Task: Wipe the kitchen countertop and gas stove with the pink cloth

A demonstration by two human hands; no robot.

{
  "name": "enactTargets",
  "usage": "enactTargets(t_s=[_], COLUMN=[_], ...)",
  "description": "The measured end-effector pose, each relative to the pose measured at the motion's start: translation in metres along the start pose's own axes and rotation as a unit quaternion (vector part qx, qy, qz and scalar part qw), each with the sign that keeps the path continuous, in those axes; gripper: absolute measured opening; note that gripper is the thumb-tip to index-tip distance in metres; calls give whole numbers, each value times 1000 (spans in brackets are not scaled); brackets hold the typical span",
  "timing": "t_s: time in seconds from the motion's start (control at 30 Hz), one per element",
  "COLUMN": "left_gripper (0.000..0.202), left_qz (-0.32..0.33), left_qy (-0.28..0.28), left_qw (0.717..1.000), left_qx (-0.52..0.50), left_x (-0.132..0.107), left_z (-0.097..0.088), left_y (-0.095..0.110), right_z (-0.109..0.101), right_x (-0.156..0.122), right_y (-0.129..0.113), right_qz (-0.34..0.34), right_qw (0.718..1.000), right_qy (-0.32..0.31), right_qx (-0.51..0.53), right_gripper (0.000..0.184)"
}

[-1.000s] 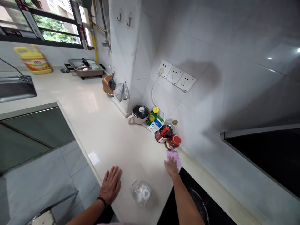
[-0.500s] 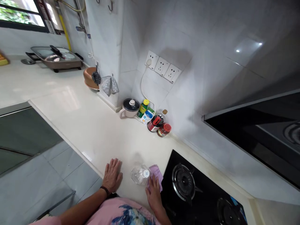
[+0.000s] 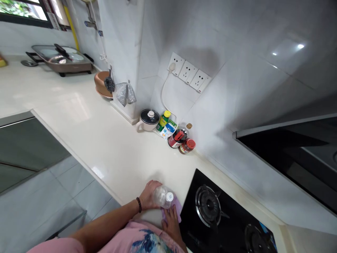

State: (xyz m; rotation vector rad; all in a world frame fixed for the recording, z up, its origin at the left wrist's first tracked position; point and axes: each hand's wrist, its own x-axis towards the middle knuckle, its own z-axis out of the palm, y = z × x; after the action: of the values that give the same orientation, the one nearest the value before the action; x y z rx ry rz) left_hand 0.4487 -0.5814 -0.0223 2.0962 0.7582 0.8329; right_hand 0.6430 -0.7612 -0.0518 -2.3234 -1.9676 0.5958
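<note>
A clear plastic bottle (image 3: pixel 161 196) with a white cap stands on the pale worktop. My left hand (image 3: pixel 150 195), wearing a dark beaded bracelet, is curled around its left side; some of the fingers are hidden behind it. Right of the bottle and partly beneath it in view lies a purple cloth (image 3: pixel 178 208). My right hand (image 3: pixel 171 222) rests on this cloth with its fingers stretched out, their tips close to the bottle.
A black gas hob (image 3: pixel 195 225) is close on the right. Along the wall stand a lidded pot (image 3: pixel 149 121), a green bottle (image 3: pixel 163 120), a dark sauce bottle (image 3: pixel 173 141) and a red-lidded jar (image 3: pixel 186 147). An electric pan (image 3: pixel 64 61) sits at the far left.
My left hand has moved right from lying flat on the worktop and taken hold of the bottle. The right hand stays on the cloth. The view has shifted slightly.
</note>
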Motion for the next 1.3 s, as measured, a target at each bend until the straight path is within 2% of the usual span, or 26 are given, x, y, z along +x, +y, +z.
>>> enactTargets(t_s=[0.07,0.17,0.23,0.3,0.43,0.53,0.63,0.7,0.8,0.9,1.0,1.1,1.17,1.23,1.3], left_gripper=[77,76,83,88,92,94,94,94,93,88,84,84,85,87,92], left_qz=[-12,-30,-42,-63,-120,-133,-146,-148,-137,-136,-133,-122,-111,-103,-108], left_qy=[13,50,81,111,147,170,195,204,213,214,205,183,157,124,105], left_qw=[1000,998,995,991,980,975,968,966,967,967,970,976,981,987,988], left_qx=[9,30,35,41,62,60,62,60,37,15,7,-1,-9,-15,-15], left_x=[-1,-13,-23,-33,-48,-55,-59,-58,-52,-39,-18,10,32,52,66], left_z=[-8,-23,-32,-41,-56,-63,-67,-69,-70,-68,-61,-46,-32,-17,-3], left_y=[1,-6,-13,-21,-33,-41,-48,-52,-58,-60,-58,-54,-49,-42,-34], right_z=[-16,-46,-70,-95,-141,-161,-166,-161,-142,-109,-65,-18,11,31,40], right_x=[19,66,108,154,243,293,313,305,263,196,118,46,11,-10,-19], right_y=[-3,-7,-13,-20,-34,-41,-47,-52,-58,-54,-33,-5,9,15,13], right_qz=[-9,-23,-30,4,24,34,32,22,10,6,-17,2,12,32,47], right_qw=[1000,1000,999,997,996,995,995,995,995,995,999,1000,1000,999,999], right_qy=[7,3,-7,-63,-58,-59,-62,-58,-55,-59,-20,0,-2,-11,-15], right_qx=[2,0,-7,-47,-67,-73,-75,-76,-80,-81,-40,-7,2,0,1], right_gripper=[60,63,66,67,69,70,69,69,70,72,73,73,73,66,58])
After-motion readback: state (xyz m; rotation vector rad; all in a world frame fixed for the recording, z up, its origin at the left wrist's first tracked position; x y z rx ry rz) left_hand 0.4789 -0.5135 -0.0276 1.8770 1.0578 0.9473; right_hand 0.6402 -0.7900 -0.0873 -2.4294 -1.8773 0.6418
